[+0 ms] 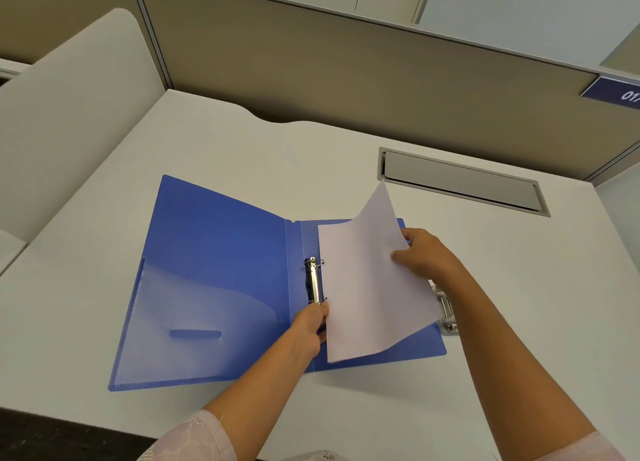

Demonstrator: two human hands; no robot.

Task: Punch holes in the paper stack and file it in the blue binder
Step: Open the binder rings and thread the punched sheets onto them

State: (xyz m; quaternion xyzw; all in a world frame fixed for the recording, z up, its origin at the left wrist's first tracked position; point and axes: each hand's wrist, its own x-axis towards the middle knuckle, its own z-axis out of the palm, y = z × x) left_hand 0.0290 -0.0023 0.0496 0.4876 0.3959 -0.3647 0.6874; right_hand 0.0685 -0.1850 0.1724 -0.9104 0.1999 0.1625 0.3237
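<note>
The blue binder (221,252) lies open on the white desk, its metal ring mechanism (314,282) along the spine. The white paper stack (363,287) sits over the binder's right half, its left edge by the rings and its right side lifted and curled upward. My right hand (424,252) pinches the stack's raised right edge. My left hand (310,325) is at the lower end of the ring mechanism, fingers curled at the lower left edge of the stack; what it grips is partly hidden. A metal hole punch (446,310) peeks out beyond the binder's right edge, under my right forearm.
The white desk (519,287) has a grey cable hatch (460,183) at the back right. Beige partition walls (346,65) close the back, and a white divider (69,107) stands at the left. A clear pocket (194,318) covers the binder's left inside cover.
</note>
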